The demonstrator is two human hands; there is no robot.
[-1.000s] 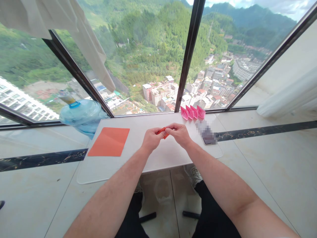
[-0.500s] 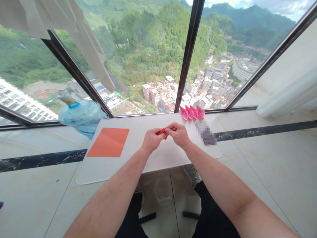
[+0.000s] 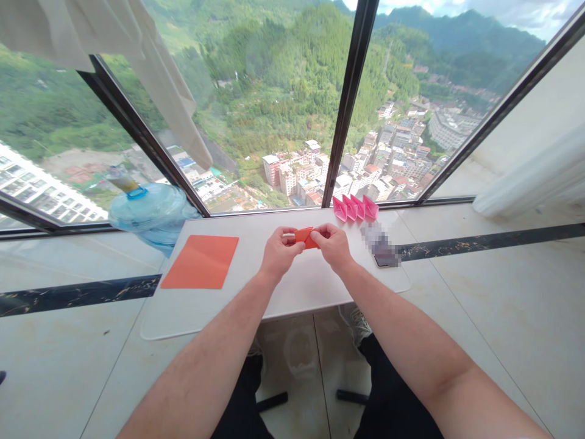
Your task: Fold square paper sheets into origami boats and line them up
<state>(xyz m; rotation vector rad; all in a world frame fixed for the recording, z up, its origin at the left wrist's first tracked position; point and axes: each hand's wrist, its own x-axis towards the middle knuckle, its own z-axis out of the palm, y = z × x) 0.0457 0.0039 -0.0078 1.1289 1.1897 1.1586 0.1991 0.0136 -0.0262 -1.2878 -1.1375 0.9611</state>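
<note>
A small folded piece of orange paper (image 3: 306, 238) is held above the middle of the white table (image 3: 256, 292). My left hand (image 3: 280, 250) pinches its left side between thumb and fingers. On the opposite side, my right hand (image 3: 333, 244) grips it the same way, covering that end. A flat orange paper sheet (image 3: 200, 262) lies on the table to the left. Several folded pink paper pieces (image 3: 355, 208) stand in a row by the window, beyond my right hand.
A phone-like object (image 3: 386, 253), partly blurred out, lies on the table's right side. A large blue water bottle (image 3: 150, 213) stands past the left back corner. Window frames (image 3: 350, 103) rise behind the table. My legs and shoes are below its front edge.
Both hands have turned the folded orange paper, so a broader flat face of it shows now. The left fingers have spread a little around it. Everything else stays in place.
</note>
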